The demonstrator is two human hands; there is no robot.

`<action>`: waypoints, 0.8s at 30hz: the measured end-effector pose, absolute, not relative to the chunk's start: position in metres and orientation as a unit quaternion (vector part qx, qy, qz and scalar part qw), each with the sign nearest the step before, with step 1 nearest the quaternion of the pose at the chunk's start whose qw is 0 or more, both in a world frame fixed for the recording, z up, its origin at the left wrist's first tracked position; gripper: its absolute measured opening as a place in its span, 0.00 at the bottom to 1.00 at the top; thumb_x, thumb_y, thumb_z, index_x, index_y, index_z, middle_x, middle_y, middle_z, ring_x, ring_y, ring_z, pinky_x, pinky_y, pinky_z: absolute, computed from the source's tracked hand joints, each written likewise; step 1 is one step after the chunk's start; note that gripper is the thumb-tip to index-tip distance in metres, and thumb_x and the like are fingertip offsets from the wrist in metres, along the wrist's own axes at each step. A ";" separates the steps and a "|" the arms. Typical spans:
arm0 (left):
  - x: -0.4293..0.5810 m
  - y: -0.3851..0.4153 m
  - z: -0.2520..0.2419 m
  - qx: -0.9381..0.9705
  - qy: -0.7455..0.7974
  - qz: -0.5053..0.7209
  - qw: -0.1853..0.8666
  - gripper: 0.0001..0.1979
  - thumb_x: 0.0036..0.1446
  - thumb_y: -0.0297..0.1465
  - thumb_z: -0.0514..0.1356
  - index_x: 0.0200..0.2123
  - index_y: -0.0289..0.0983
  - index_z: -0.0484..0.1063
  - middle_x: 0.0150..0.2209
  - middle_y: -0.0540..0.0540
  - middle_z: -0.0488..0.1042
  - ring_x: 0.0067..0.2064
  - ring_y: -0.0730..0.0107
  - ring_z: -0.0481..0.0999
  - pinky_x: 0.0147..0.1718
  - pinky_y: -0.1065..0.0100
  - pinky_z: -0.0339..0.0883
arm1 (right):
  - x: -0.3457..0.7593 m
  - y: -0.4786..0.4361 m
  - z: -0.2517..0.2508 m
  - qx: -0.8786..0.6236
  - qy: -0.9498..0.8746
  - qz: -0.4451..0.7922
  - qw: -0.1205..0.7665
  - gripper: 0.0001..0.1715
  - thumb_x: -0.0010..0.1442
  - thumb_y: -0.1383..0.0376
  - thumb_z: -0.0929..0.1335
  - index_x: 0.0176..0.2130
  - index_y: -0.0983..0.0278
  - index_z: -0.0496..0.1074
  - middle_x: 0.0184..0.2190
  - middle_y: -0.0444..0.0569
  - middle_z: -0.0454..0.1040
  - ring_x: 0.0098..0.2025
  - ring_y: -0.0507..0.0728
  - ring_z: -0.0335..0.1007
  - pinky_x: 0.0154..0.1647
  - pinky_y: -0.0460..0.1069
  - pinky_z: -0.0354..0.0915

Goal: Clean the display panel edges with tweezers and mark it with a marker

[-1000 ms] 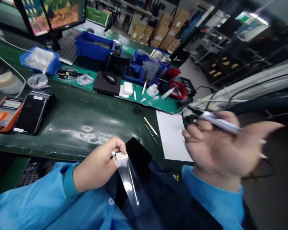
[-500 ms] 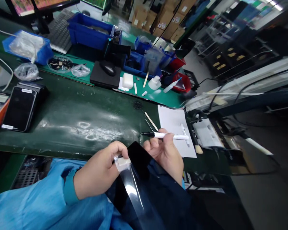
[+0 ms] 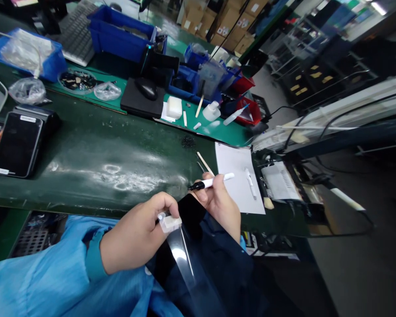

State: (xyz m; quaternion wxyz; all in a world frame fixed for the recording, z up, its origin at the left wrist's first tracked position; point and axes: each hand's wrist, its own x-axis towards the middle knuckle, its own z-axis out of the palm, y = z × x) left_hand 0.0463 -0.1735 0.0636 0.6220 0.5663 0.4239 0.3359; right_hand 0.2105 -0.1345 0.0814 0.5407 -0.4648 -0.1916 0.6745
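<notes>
My left hand (image 3: pixel 140 233) pinches a small pale tab (image 3: pixel 170 223) between thumb and curled index finger. From the tab a clear, glossy plastic strip (image 3: pixel 181 259) runs down over a dark surface. A flat black piece (image 3: pixel 191 211) lies between my hands; its exact kind I cannot make out. My right hand (image 3: pixel 219 200) grips a white marker pen (image 3: pixel 209 182), its black end pointing left toward the black piece. The pen is held above the bench, apart from the tab.
On the green bench (image 3: pixel 86 145) lie a phone-like device (image 3: pixel 18 143), a thin stick (image 3: pixel 205 163) and a white sheet (image 3: pixel 232 176) with a pen (image 3: pixel 251 184) on it. Blue bins (image 3: pixel 119 39) and a small white bottle (image 3: pixel 211 111) stand behind.
My right hand has shifted slightly left, and the marker pen now slants more, its black end lower. My left hand keeps its pinch on the tab. The view has moved a little.
</notes>
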 end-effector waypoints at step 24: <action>0.047 -0.169 0.061 0.552 0.421 0.336 0.637 0.00 0.63 0.30 0.54 0.38 0.41 0.63 0.28 0.55 0.65 0.28 0.76 0.62 0.27 0.71 0.57 | 0.207 -0.132 0.077 -0.454 -0.134 0.707 0.525 0.21 0.55 0.51 0.75 0.33 0.60 0.65 0.18 0.35 0.56 0.19 0.46 0.54 0.20 0.40 0.56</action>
